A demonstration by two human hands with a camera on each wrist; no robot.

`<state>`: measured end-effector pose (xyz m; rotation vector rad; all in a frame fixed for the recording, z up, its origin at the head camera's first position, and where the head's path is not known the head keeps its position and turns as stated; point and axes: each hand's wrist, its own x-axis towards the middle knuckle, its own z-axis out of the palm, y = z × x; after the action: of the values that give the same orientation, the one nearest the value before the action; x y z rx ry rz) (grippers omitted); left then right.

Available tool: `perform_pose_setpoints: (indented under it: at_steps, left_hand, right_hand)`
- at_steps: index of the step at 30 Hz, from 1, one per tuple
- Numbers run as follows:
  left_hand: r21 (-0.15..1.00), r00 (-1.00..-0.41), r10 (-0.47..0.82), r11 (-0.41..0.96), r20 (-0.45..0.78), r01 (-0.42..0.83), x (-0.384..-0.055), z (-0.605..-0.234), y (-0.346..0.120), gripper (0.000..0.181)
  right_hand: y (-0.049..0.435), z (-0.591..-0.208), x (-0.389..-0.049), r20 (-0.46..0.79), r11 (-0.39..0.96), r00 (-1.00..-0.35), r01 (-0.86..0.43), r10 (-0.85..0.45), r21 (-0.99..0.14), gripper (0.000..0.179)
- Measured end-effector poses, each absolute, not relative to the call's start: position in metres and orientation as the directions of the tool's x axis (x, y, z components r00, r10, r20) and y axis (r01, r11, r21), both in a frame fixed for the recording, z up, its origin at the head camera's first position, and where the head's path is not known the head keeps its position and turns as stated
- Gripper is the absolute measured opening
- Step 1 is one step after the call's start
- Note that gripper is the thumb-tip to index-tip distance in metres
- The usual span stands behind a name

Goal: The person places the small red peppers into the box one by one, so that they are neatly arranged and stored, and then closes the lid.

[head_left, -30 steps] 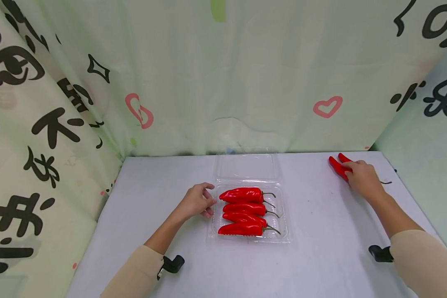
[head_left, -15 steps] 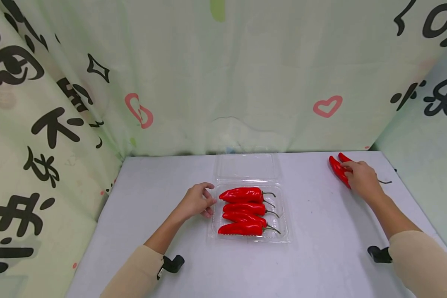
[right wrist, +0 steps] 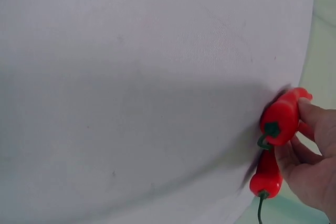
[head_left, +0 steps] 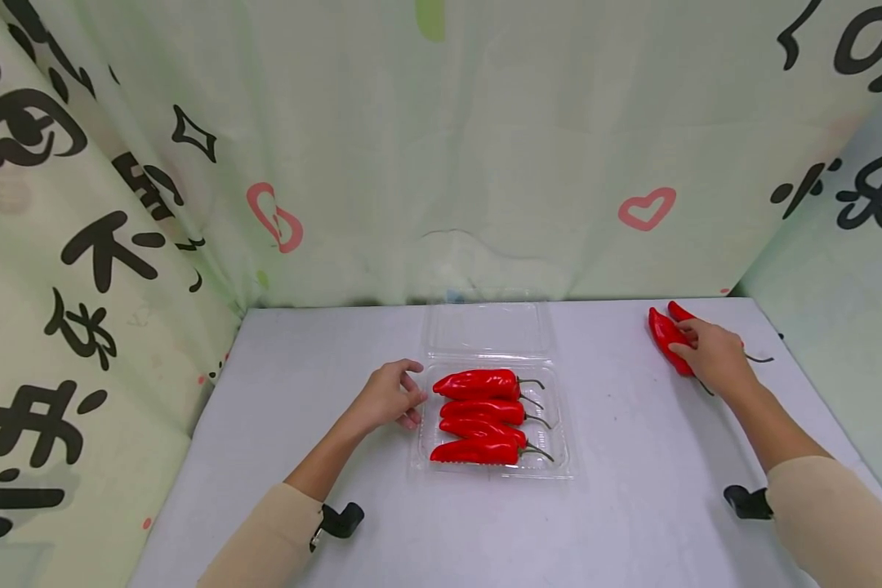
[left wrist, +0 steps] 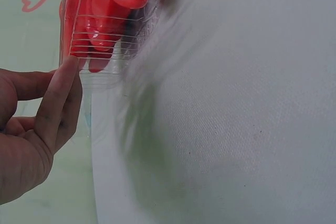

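A clear plastic clamshell box [head_left: 562, 457] lies with its lid back, several red chili peppers [head_left: 478, 453] side by side inside. At its left edge rests my left hand [head_left: 388, 398], fingers loosely bent; in the left wrist view a fingertip meets the box's ribbed wall [left wrist: 113, 53]. Far right on the table, my right hand [head_left: 716, 359] pinches a red chili pepper [head_left: 665, 336] by its side, its green stem [right wrist: 264, 140] toward the right wrist camera. Another red chili pepper [right wrist: 266, 177] lies beside it, partly covered by the hand in the head view.
The white-covered table [head_left: 617, 506] carries the box in the middle and the two loose peppers near its far right corner. Patterned cloth curtain [head_left: 500, 163] stands behind and at both sides. The raised lid [head_left: 488, 331] reaches the table's back edge.
The pepper in my right hand has turned and shifted slightly, so its stem now shows below the fingers. My left hand and the box have stayed still.
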<state>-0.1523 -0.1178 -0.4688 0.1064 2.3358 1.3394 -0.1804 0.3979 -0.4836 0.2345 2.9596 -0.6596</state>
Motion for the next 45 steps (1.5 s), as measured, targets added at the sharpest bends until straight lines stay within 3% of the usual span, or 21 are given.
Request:
perform_pose_setpoints:
  at_steps: [22,45]
  left_hand:
    - [0.839,-0.895,0.298,0.527,-0.333,-0.137,-0.15,-0.47,-0.116,0.05]
    - [0.833,-0.897,0.279,0.533,-0.343,-0.152,-0.152,-0.466,-0.117,0.05]
  right_hand:
    - [0.406,-0.492,-0.169,-0.182,0.875,-0.975,0.197,0.127,-0.442,0.078]
    - [0.406,-0.48,-0.165,-0.228,0.857,-0.971,0.172,0.067,-0.485,0.076]
